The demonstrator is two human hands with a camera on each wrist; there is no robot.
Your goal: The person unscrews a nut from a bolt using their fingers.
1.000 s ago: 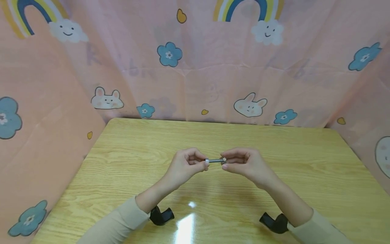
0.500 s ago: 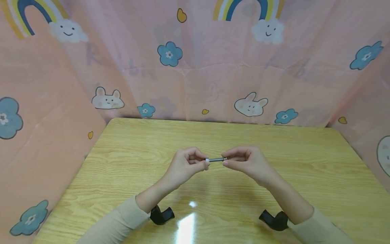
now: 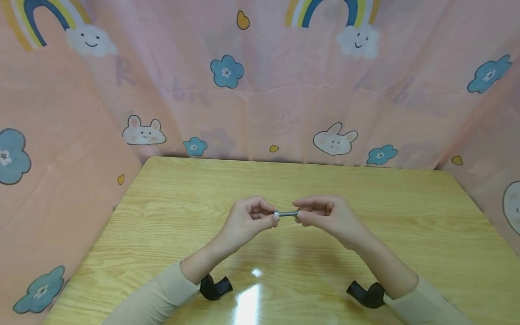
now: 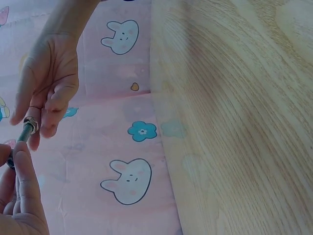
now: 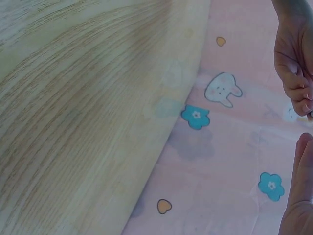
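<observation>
A steel bolt point(image 3: 288, 213) is held roughly level above the table, between the two hands. My left hand point(image 3: 248, 220) pinches it at its head end between thumb and fingers, which hide most of the head. At the other end a nut point(image 4: 31, 125) sits on the threaded shank point(image 4: 23, 134), seen in the left wrist view. My right hand point(image 3: 331, 219) has its thumb and fingers curled around the nut, largely covering it in the head view. In the right wrist view both hands show only at the right edge, the bolt nearly hidden.
A wood-grain table point(image 3: 183, 189) lies beneath the hands. Behind it and at both sides hangs a pink curtain point(image 3: 276, 113) printed with rabbits, flowers and rainbows. Black wrist mounts point(image 3: 215, 287) stick out below each forearm. Light glares off the table's front.
The right hand's thumb and fingers have shifted around the nut end, which shows less now than a second ago. The left hand keeps its hold on the bolt, nearly still.
</observation>
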